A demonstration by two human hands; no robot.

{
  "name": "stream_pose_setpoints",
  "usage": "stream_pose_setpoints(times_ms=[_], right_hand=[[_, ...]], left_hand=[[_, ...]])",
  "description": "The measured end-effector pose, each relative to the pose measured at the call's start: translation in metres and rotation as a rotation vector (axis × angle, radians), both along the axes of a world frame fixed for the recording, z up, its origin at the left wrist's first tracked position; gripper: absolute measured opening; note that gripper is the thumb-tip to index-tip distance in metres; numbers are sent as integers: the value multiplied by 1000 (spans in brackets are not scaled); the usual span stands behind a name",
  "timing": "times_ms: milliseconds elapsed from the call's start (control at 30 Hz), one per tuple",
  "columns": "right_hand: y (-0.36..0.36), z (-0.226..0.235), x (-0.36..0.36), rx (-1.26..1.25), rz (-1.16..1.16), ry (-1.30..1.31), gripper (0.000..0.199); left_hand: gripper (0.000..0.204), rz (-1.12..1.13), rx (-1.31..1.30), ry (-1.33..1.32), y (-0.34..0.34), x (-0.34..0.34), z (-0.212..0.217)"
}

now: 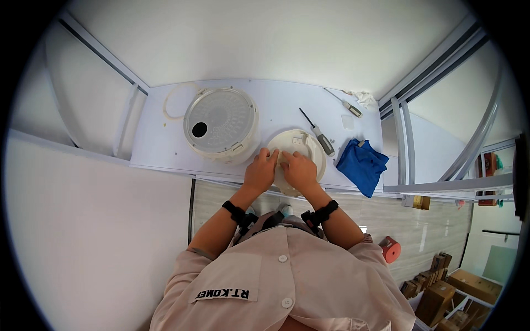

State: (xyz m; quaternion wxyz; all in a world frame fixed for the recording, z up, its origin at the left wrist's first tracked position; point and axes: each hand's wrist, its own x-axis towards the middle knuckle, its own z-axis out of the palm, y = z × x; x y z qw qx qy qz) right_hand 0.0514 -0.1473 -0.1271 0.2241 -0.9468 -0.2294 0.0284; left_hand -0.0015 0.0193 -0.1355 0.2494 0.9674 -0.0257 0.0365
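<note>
A cream-white round plastic cover (315,155) lies near the front edge of the table, its hollow side with moulded ribs facing up. My left hand (260,172) rests over its left part, fingers bent and closed. Beside it, my right hand (300,170) has its fingers curled in over the middle of the cover. The fingertips of both hands nearly meet there; whatever small part they pinch is hidden. Just left stands a round white appliance body (226,118) with a grey metal plate on top and a dark round hole in it.
A screwdriver (322,138) lies right of the cover, and a thinner screwdriver (351,109) farther back. A blue cloth (361,165) hangs over the table's front edge. Crumpled white tissue (364,99) sits at the back right corner. A pale ring (169,105) lies behind the appliance body.
</note>
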Motion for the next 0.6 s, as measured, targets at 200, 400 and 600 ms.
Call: stream_pose_setpoints(times_ms=[200, 400, 600], right_hand=[[-11, 1, 10, 309, 49, 20, 56], [-31, 44, 22, 643, 142, 377, 73], [-36, 77, 11, 1210, 215, 684, 73]], left_hand=[[45, 23, -10, -21, -2, -3, 3], [45, -3, -160, -129, -7, -5, 47], [51, -152, -411, -339, -12, -3, 105]])
